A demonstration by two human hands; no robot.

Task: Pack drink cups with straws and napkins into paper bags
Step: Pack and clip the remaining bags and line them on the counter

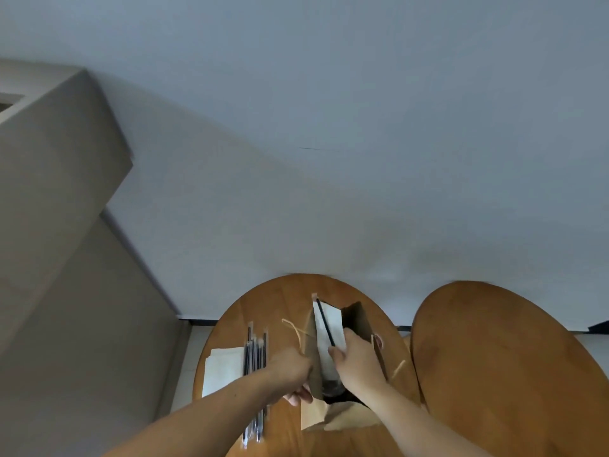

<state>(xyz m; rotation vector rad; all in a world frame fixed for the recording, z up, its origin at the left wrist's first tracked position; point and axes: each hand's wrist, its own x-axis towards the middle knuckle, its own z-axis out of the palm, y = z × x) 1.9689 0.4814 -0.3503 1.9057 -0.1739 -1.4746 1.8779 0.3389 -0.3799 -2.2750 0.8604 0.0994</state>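
Note:
A brown paper bag (361, 324) stands open on the round wooden table (283, 301). My left hand (291, 374) grips the bag's left wall at its rim. My right hand (354, 361) holds a white napkin (331, 319) and a black wrapped straw (324, 321) together over the bag's mouth, their upper ends sticking out above the rim. Inside the bag, just below my hands, the lid of a clear drink cup (331, 387) shows. The bag's paper handles hang out at both sides.
A stack of white napkins (220, 369) and several wrapped black straws (255, 354) lie on the table's left part. A flat paper bag (342, 418) lies near the front. A second round wooden table (501, 357) stands at the right. A white wall rises behind.

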